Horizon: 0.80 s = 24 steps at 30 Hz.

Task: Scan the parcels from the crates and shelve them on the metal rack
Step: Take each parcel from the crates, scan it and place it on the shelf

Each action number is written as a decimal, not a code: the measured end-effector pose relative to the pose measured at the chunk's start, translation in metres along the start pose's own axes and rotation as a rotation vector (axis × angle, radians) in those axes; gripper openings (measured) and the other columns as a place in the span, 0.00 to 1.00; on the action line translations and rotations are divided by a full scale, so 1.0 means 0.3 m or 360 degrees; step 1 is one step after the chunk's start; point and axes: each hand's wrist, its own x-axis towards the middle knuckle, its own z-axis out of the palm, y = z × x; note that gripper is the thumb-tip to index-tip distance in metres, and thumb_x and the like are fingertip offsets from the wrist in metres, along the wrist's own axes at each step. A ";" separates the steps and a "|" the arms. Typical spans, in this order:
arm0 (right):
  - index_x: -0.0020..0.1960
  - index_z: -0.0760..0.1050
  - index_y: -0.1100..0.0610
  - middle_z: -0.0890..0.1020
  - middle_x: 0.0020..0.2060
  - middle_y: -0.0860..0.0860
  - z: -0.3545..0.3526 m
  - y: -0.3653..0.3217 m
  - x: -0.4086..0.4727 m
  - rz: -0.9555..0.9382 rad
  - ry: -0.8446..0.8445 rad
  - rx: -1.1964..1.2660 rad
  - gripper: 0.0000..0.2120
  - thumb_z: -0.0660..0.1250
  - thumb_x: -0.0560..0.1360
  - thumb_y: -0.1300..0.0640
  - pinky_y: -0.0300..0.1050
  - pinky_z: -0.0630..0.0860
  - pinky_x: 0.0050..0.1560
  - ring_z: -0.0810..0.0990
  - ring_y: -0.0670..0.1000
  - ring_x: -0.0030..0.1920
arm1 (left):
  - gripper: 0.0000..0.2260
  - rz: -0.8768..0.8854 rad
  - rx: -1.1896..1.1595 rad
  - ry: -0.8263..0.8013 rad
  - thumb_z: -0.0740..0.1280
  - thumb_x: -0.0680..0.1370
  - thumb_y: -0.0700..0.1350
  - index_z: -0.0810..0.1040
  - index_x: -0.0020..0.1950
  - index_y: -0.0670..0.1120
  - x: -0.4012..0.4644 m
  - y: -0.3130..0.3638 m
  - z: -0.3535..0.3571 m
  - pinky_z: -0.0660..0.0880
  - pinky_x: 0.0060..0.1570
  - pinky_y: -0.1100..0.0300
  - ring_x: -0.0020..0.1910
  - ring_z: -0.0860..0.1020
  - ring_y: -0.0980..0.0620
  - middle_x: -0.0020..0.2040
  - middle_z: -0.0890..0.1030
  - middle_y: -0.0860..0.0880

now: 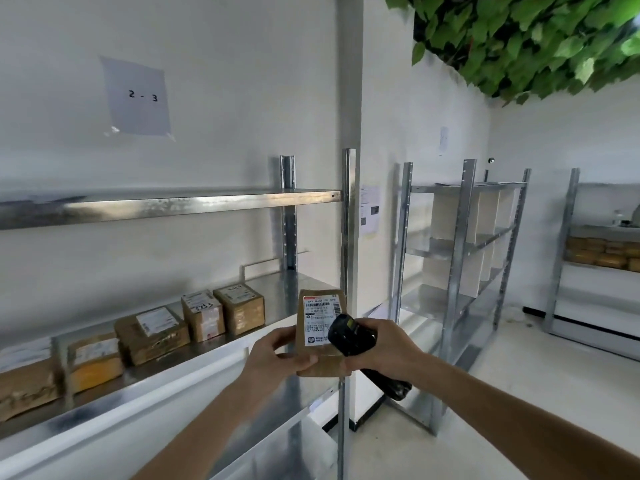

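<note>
In front of the metal rack [341, 271], near its right post, my left hand [277, 355] pinched the parcel [320, 365] by its lower left edge, label facing me; my right hand [388, 348] gripped the black scanner [349, 336], its head over the label [320, 320]; five parcels [173, 327] sat on the shelf to the left.

Probably a parcel storeroom: metal racks [460, 244] hold labelled parcels [239, 308] beneath a numbered wall sign [138, 97].
</note>
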 end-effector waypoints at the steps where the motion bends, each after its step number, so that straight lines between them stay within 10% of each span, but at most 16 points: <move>1: 0.56 0.83 0.46 0.86 0.42 0.45 0.004 0.018 0.060 -0.0014 -0.0003 -0.0028 0.25 0.84 0.61 0.53 0.34 0.78 0.40 0.84 0.44 0.41 | 0.38 -0.0003 0.0006 0.0024 0.83 0.56 0.52 0.80 0.64 0.46 0.053 -0.021 -0.001 0.80 0.59 0.48 0.58 0.83 0.49 0.60 0.84 0.49; 12: 0.56 0.83 0.47 0.86 0.42 0.48 0.123 0.176 0.703 -0.0125 -0.0203 -0.0216 0.23 0.82 0.62 0.50 0.44 0.83 0.49 0.85 0.49 0.44 | 0.30 -0.0125 0.0124 0.0249 0.85 0.58 0.49 0.80 0.58 0.49 0.555 -0.271 -0.117 0.82 0.48 0.57 0.50 0.85 0.53 0.55 0.84 0.52; 18: 0.43 0.78 0.41 0.82 0.35 0.43 0.186 0.231 0.936 -0.0179 -0.0288 -0.0237 0.16 0.83 0.64 0.50 0.32 0.73 0.37 0.78 0.40 0.36 | 0.22 -0.0166 0.0172 0.0473 0.81 0.65 0.35 0.78 0.51 0.52 0.710 -0.376 -0.126 0.79 0.37 0.64 0.45 0.84 0.55 0.46 0.84 0.52; 24: 0.55 0.81 0.42 0.85 0.43 0.43 0.215 0.332 1.156 -0.0216 -0.0432 -0.0267 0.23 0.84 0.62 0.50 0.28 0.73 0.37 0.81 0.39 0.41 | 0.24 -0.0259 0.0235 0.0617 0.84 0.61 0.42 0.80 0.53 0.53 0.837 -0.469 -0.096 0.83 0.46 0.57 0.48 0.85 0.54 0.46 0.86 0.58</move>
